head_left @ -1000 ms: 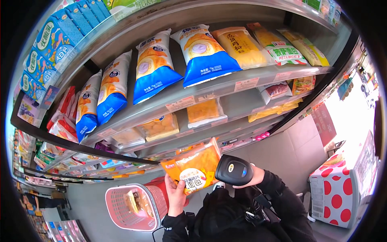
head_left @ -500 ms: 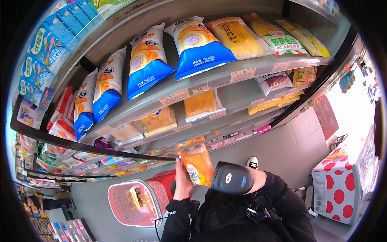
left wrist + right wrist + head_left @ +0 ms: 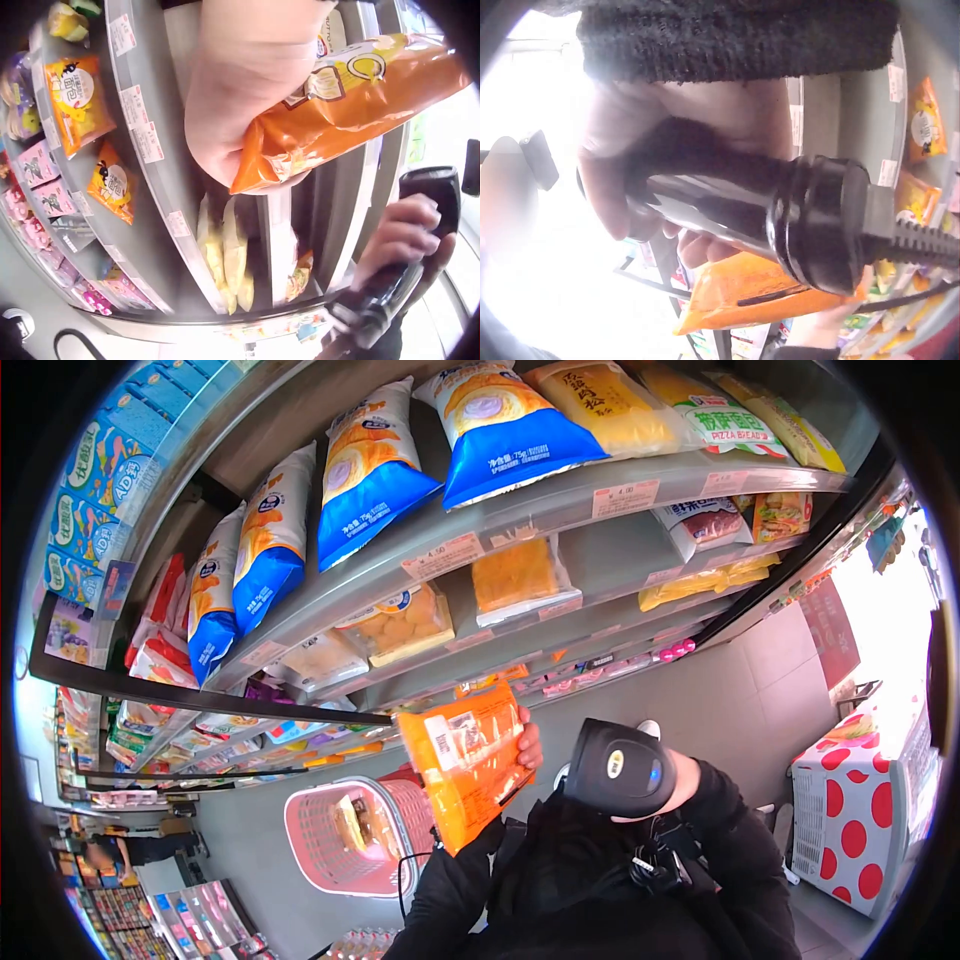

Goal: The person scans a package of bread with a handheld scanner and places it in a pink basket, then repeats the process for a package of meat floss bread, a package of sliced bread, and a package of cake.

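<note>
The person's left hand (image 3: 247, 97) is holding a crinkly orange plastic snack packet (image 3: 352, 105) up in front of the shelves, its grip closed round the packet's lower end. The left wrist view is showing the packet's printed face. The head view is showing the other side, with a white label, and only fingertips curling round its right edge.

The right hand (image 3: 682, 785) is wrapping its grip round a black plastic handheld barcode scanner (image 3: 620, 768), just beside the packet and apart from it. Only the right wrist view is showing the scanner's ribbed handle end and cable.

Tiered grey metal shelves (image 3: 560, 500) are carrying blue-and-white bread bags (image 3: 375, 470), with price labels along their edges. A pink plastic mesh basket (image 3: 310, 850) is sitting below the packet, over a grey floor (image 3: 730, 700). A white box with red dots (image 3: 850, 810) is standing at the right.
</note>
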